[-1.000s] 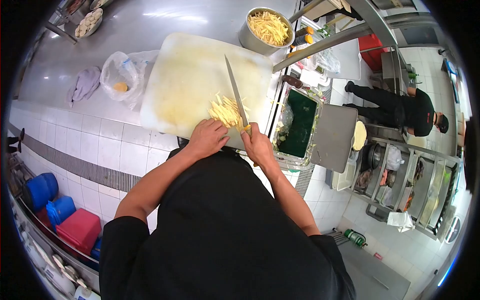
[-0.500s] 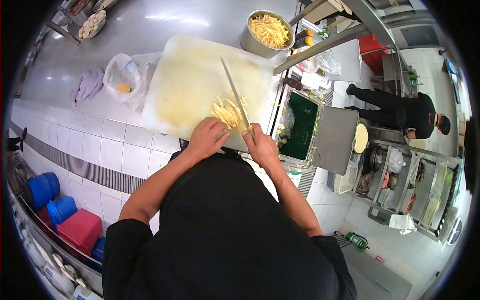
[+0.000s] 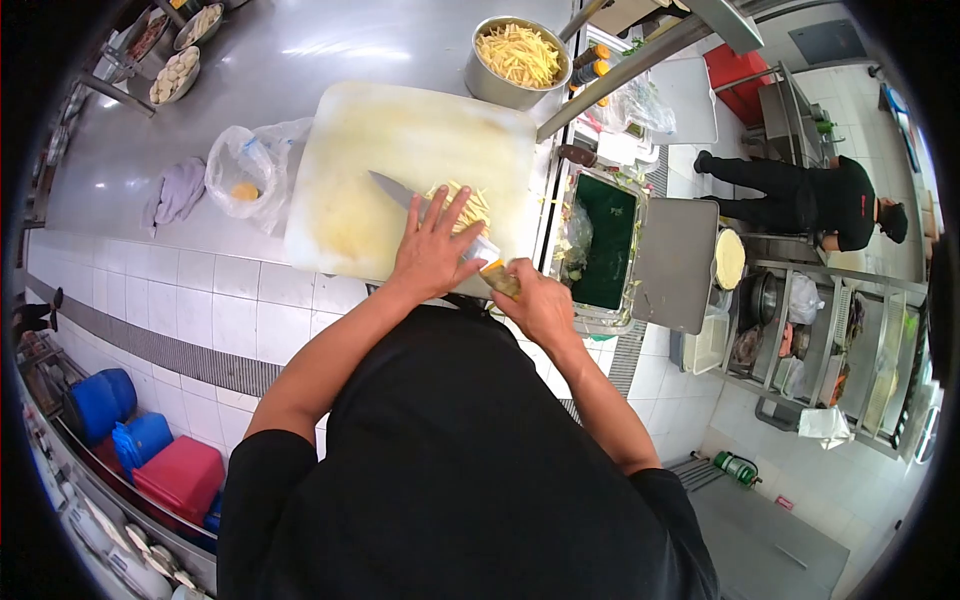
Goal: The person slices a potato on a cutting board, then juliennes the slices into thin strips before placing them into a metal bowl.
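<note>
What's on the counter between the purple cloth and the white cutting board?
A clear plastic bag with a yellowish piece inside lies between the cloth and the cutting board, in the head view.

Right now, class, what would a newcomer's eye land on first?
Probably the knife: right hand on its handle, left hand spread over its blade, above the cutting board. Next, perhaps, the steel pot heaped with yellow strips by the board's far right corner, and the red tub at lower left.
</note>
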